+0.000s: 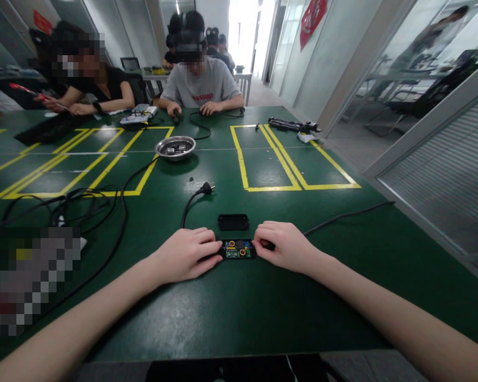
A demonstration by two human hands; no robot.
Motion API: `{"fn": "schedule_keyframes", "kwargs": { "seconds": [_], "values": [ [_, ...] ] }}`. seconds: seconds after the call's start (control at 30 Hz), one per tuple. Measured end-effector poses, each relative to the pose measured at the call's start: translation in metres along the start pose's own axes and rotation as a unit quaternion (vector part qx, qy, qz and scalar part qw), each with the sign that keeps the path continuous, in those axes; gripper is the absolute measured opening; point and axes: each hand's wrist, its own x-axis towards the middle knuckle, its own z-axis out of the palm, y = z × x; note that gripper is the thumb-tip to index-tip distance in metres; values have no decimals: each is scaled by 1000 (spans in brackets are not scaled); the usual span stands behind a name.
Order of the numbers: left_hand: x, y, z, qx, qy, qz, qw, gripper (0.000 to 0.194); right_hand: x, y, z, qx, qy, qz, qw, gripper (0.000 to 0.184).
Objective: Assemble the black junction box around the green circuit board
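Observation:
An opened black power adapter (239,249) lies on the table in front of me, its green circuit board and two copper coils facing up. My left hand (195,252) pinches its left end, where the cord from a black plug (207,188) runs behind the fingers. At the right end, my right hand (281,245) closes with thumb and fingers on the casing, by a black cable (348,215) trailing off to the right. Just beyond the board sits the loose black cover (233,222), untouched, hollow side up. The fingers hide both ends of the casing.
A metal bowl (176,147) with small metal parts stands farther back. Tangled black cables (87,207) lie to my left. Yellow tape (273,189) marks the green table (223,318). Two people sit across it, and a black tripod-like object (290,125) rests at the far right.

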Motion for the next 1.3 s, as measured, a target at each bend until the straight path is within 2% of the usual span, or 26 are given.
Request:
{"fn": "schedule_keyframes", "kwargs": {
  "seconds": [0.17,0.37,0.5,0.73,0.9,0.97,1.03,1.17,1.3],
  "values": [
    [0,-4,1,11,18,16,1000,27,1,5,-3,-2,11,-6,1000,19],
    [0,-9,1,-6,59,21,998,27,1,8,1,-22,92,-38,995,26],
    [1,-7,2,-12,56,35,998,22,4,5,7,-22,98,-38,994,25],
    [4,-5,1,-35,21,13,999,23,5,7,12,17,67,26,997,22],
    [4,-5,9,-45,36,-6,998,23,8,8,9,29,97,-8,995,7],
    [3,-5,12,-39,50,-34,997,34,10,8,9,32,117,-13,993,26],
    [3,-6,14,-29,62,-75,995,55,12,9,10,27,110,-11,994,36],
    [2,-11,17,-21,41,-129,991,90,13,11,13,44,75,-5,996,19],
    [3,-11,20,-52,31,-115,992,89,12,11,12,122,88,-18,988,12]
  ]
}}
